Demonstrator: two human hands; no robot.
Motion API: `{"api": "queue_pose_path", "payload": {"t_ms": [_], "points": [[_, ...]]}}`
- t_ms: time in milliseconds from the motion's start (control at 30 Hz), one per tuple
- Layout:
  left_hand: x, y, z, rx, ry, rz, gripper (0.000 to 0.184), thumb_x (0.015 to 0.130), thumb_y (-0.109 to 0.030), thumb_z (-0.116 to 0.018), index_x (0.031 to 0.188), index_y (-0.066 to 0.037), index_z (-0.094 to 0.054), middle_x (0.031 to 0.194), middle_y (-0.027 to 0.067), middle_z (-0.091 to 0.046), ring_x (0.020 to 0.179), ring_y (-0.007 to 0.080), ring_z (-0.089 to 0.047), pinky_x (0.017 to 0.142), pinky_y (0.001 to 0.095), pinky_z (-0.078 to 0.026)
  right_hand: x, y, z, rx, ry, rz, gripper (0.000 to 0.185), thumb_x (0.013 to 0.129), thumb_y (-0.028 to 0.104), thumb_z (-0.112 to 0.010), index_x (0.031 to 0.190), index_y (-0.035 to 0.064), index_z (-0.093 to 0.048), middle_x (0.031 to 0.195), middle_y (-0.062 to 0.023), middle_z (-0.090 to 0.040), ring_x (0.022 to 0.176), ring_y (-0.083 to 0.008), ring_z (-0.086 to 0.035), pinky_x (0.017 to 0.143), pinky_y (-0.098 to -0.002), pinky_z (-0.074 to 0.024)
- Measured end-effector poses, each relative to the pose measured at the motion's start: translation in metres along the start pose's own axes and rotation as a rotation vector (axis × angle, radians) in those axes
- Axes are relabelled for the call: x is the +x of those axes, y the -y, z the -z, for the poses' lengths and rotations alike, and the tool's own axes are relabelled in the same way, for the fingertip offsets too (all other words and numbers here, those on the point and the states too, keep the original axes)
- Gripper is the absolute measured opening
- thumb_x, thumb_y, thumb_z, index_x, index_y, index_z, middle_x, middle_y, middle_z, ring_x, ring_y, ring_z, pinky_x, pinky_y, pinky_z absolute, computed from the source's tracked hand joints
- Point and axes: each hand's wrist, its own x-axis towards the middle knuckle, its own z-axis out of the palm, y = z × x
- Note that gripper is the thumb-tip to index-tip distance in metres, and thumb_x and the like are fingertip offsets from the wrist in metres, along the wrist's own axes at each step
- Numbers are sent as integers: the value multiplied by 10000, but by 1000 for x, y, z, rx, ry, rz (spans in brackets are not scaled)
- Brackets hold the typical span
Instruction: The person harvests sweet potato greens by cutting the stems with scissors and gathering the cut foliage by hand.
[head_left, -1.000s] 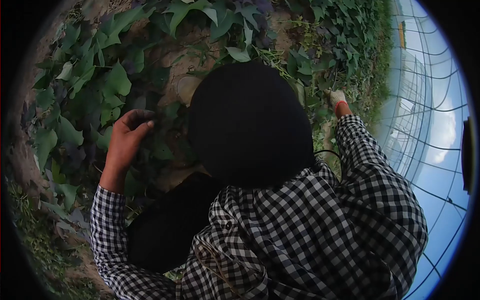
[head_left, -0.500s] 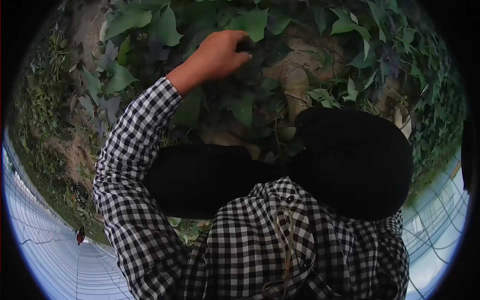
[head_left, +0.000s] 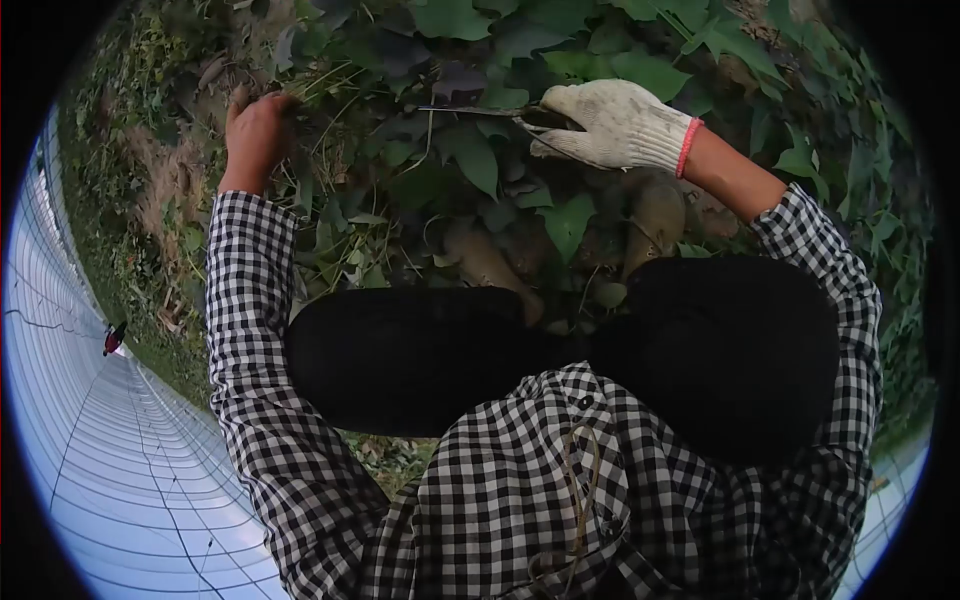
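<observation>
Scissors (head_left: 505,112), to judge by the slim blades, lie in the gloved right hand (head_left: 615,122), its fingers closed round the handles and the points directed left over leafy vines (head_left: 470,155). Tool and glove have come into full view in front of the body, where half a second ago only the bare left hand (head_left: 258,140) showed; that hand has swung farther left, so the two hands, well apart, now flank the same growth and the blades are within reach of it. The left hand's fingers curl beside thin stems (head_left: 325,90), though blur makes it impossible to tell whether they grip anything. Closer in, a brown shoe (head_left: 657,215) shows ahead of black trousers (head_left: 400,350) and a checked shirt (head_left: 500,480). Farther off, a distant person (head_left: 113,340) appears near an arched framework (head_left: 120,450). No brand, label or writing can be read.
</observation>
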Motion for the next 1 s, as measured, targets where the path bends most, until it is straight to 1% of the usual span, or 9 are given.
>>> {"api": "queue_pose_path", "payload": {"t_ms": [100, 333, 367, 467, 567, 600, 767, 867, 1000], "points": [[-24, 28, -28, -96, 77, 181, 294, 822, -253, -617, 1093, -157, -679, 987, 144, -682, 974, 305, -644, 957, 479, -425, 23, 2, -10, -96, -21, 54, 620, 874, 623, -495, 871, 8, -574, 730, -162, -620, 739, -337, -633, 684, -426, -507], [-37, 41, -48, -435, 153, 299, 355, 823, -269, -620, 1129, -97, -666, 1026, 170, -678, 960, 334, -647, 834, 414, -500, 29, 20, -2, 110, -56, 272, 596, 916, 582, -463, 878, -4, -564, 809, -174, -618, 788, -346, -625, 714, -424, -500], [-32, 43, -45, -447, 141, 287, 359, 820, -272, -622, 1130, -96, -666, 1026, 170, -678, 959, 332, -647, 833, 415, -500, 35, 33, 8, 77, 134, 223, 497, 936, 498, -465, 1037, 26, -585, 861, -169, -613, 843, -355, -602, 749, -432, -483], [-14, 39, -34, -444, 93, 299, 377, 814, -289, -627, 1133, -93, -666, 1028, 173, -678, 967, 329, -646, 832, 414, -500, 61, 42, -2, 37, 153, 279, 535, 954, 511, -410, 997, 8, -587, 918, -192, -606, 905, -363, -590, 814, -446, -467], [-3, 35, -28, -457, 38, 352, 396, 807, -316, -635, 1130, -90, -670, 1023, 164, -684, 969, 323, -649, 837, 409, -500, 92, -15, -24, -98, -5, 148, 558, 975, 502, -372, 969, -7, -601, 892, -197, -593, 893, -367, -582, 796, -437, -463], [-2, 35, -27, -464, 19, 372, 402, 806, -326, -638, 1128, -89, -671, 1021, 159, -688, 969, 320, -651, 839, 407, -500, 108, -61, -43, -74, -71, 107, 695, 951, 565, -361, 818, -74, -600, 818, -242, -614, 798, -408, -603, 769, -463, -475], [5, 18, -15, -938, -351, 375, 378, 763, -250, -720, 1100, -82, -684, 967, 118, -707, 922, 237, -674, 823, 335, -509, 90, -145, -58, -345, -133, 348, 305, 987, 185, -419, 1263, 93, -511, 803, -215, -572, 807, -375, -604, 710, -427, -500], [22, -5, 29, -937, -722, 30, 299, 750, -156, -746, 1028, -58, -697, 895, 102, -709, 837, 200, -680, 776, 299, -516, 75, -98, -23, -433, -98, 402, 338, 990, 240, -406, 1217, 29, -541, 1031, -213, -607, 947, -354, -597, 815, -412, -493], [16, -106, 90, -964, -83, -249, 230, 777, -154, -698, 977, -41, -698, 887, 116, -708, 800, 238, -683, 735, 326, -524, 32, -49, 42, 46, 176, 58, 378, 996, 291, -414, 1271, 48, -502, 1163, -139, -596, 988, -292, -605, 923, -349, -474]]}}
